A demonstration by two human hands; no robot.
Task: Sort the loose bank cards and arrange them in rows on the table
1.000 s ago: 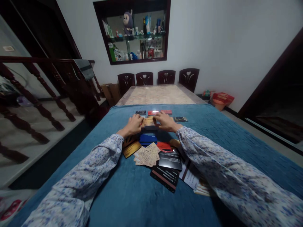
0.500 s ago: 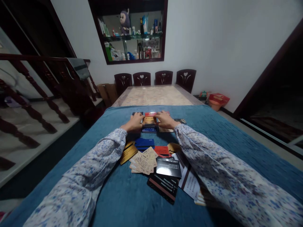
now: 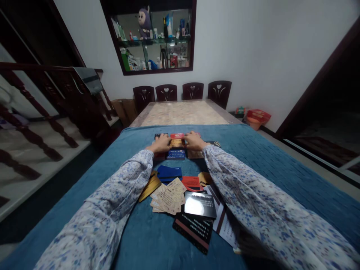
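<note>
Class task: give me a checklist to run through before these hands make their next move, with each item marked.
1. Left hand at the gold card's left edge: ok.
2. Right hand at its right edge: ok.
3. Gold card resting flat: cannot tell; the fingers hide its sides.
4. Blue patterned card, nearer the person, in plain sight: ok.
5. Beige cards squared up: not ok; they lie fanned out.
6. White card fully visible: not ok; the right sleeve partly hides it.

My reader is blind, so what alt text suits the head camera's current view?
A person's left hand and right hand touch opposite sides of a gold card, with other cards around it on a blue cloth. Nearer the viewer lies a spread of overlapping cards; beyond are the tabletop and four chairs.
</note>
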